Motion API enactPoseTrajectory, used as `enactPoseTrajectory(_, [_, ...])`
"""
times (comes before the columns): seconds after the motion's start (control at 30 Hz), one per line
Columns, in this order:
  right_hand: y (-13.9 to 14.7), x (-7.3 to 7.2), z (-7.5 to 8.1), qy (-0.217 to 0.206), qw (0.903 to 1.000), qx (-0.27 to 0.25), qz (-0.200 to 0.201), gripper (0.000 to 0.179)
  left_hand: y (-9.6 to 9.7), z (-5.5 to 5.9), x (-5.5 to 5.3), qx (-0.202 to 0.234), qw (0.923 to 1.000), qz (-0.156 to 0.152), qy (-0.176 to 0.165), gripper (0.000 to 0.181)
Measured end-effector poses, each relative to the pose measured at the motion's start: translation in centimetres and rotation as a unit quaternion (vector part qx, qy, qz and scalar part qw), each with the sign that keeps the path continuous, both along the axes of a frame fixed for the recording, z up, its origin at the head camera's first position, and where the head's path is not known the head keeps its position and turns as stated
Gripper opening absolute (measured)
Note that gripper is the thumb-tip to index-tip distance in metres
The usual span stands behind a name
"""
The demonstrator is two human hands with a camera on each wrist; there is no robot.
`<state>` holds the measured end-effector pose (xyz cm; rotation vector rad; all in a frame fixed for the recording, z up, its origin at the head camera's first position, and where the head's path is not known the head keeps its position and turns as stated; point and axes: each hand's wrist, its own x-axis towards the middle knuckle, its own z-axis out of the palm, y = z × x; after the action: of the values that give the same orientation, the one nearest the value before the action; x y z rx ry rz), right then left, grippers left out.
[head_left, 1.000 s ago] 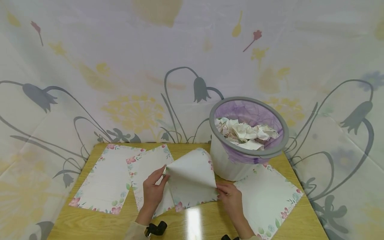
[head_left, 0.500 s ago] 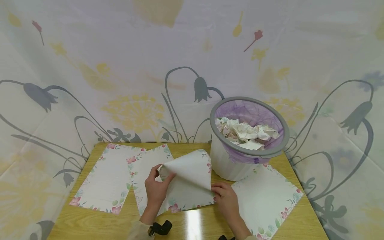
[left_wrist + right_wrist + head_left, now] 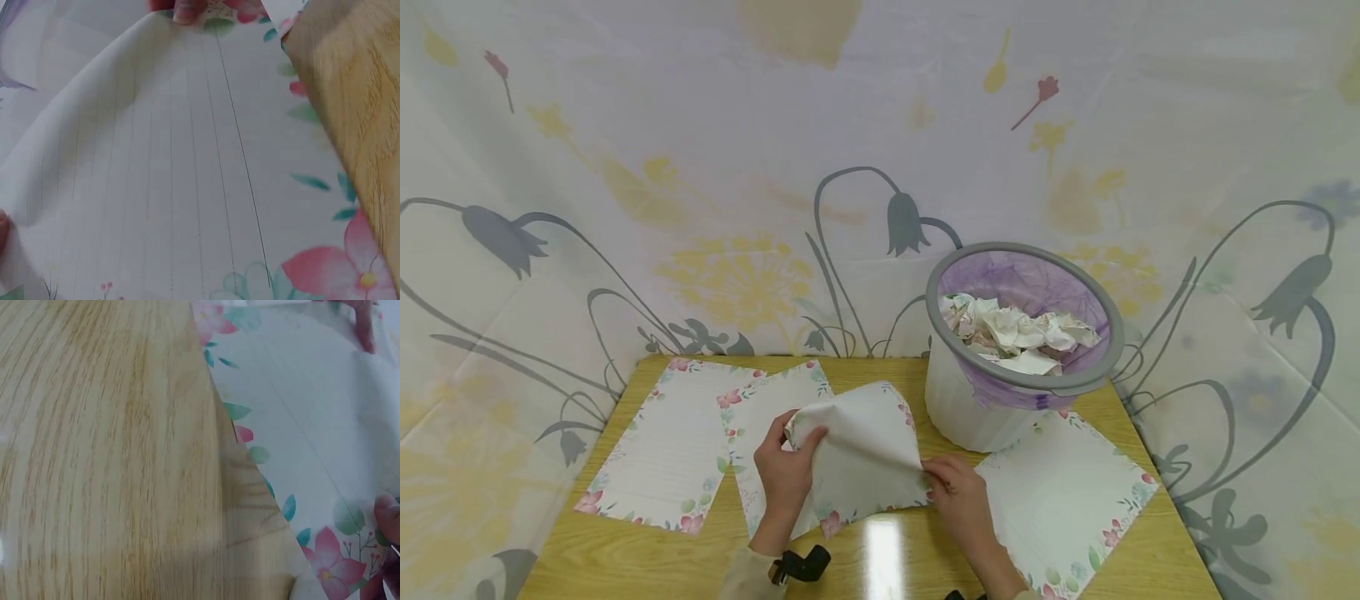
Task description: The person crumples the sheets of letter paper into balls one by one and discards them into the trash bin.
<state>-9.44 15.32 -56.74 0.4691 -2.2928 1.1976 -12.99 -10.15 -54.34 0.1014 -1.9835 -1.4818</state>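
Between both hands is a sheet of lined paper [image 3: 868, 467] with a floral border, bent upward across its middle. My left hand [image 3: 786, 471] pinches its upper left edge between thumb and fingers, partly over the neighbouring sheet. The right hand [image 3: 961, 500] pinches the paper's right edge near the lower corner. In the left wrist view the lined face of the paper [image 3: 156, 162] curves up toward the right hand's thumb [image 3: 185, 12]. From the right wrist view, the paper's flowered corner [image 3: 337, 569] lies beside the right thumb [image 3: 389, 515].
Two floral sheets lie to the left, one far left [image 3: 658, 450] and one [image 3: 767, 417] partly under the left hand. Another floral sheet [image 3: 1067, 500] lies at right. Behind it stands a white bin [image 3: 966, 417] with a purple liner, holding crumpled paper [image 3: 1015, 329].
The left hand has shifted its grip along the paper, its thumb now over the sheet's raised edge. The right hand has moved slightly left, and the paper has come a little left and lower.
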Motion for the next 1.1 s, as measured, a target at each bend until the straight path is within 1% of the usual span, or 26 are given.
enactPoseTrajectory(0.07, [0.0,-0.1,0.1,0.004,0.9999,-0.014,-0.008,0.026,-0.2,-0.2,0.0,-0.019,0.9994,-0.013,0.026,0.032])
enactPoseTrajectory(0.13, [0.1,-0.2,0.1,0.021,0.9995,-0.010,-0.023,0.026,-0.3,-0.4,-0.1,-0.052,0.9968,-0.028,0.053,0.032])
enactPoseTrajectory(0.2, [0.3,-0.3,0.2,0.041,0.9985,-0.005,-0.036,0.028,-0.4,-0.6,-0.1,-0.089,0.9921,-0.045,0.075,0.034])
enactPoseTrajectory(0.27, [0.4,-0.4,0.2,0.061,0.9970,0.003,-0.047,0.029,-0.5,-0.7,-0.1,-0.121,0.9871,-0.057,0.087,0.040])
enactPoseTrajectory(0.4, [0.5,-0.6,0.4,0.081,0.9953,-0.003,-0.052,0.025,-0.6,-0.9,0.0,-0.183,0.9747,-0.079,0.100,0.050])
enactPoseTrajectory(0.53, [0.4,-0.8,0.7,0.096,0.9942,-0.024,-0.043,0.023,-0.6,-0.8,0.1,-0.248,0.9568,-0.094,0.118,0.039])
enactPoseTrajectory(0.6, [0.3,-0.9,0.8,0.105,0.9930,-0.036,-0.038,0.023,-0.6,-0.6,0.1,-0.269,0.9502,-0.101,0.121,0.034])
enactPoseTrajectory(0.77, [0.1,-1.3,1.0,0.134,0.9887,-0.060,-0.033,0.026,-0.5,-0.3,0.2,-0.295,0.9425,-0.112,0.111,0.031])
enactPoseTrajectory(0.9, [-0.1,-1.5,1.5,0.151,0.9855,-0.073,-0.026,0.032,-0.4,-0.4,0.1,-0.302,0.9383,-0.137,0.099,0.034])
enactPoseTrajectory(1.0, [-0.4,-1.3,2.4,0.141,0.9857,-0.092,-0.012,0.032,-0.4,-0.6,0.0,-0.295,0.9377,-0.157,0.094,0.039])
enactPoseTrajectory(1.1, [-0.7,-0.8,3.8,0.108,0.9878,-0.113,0.009,0.029,-0.5,-0.6,0.1,-0.279,0.9395,-0.175,0.095,0.041])
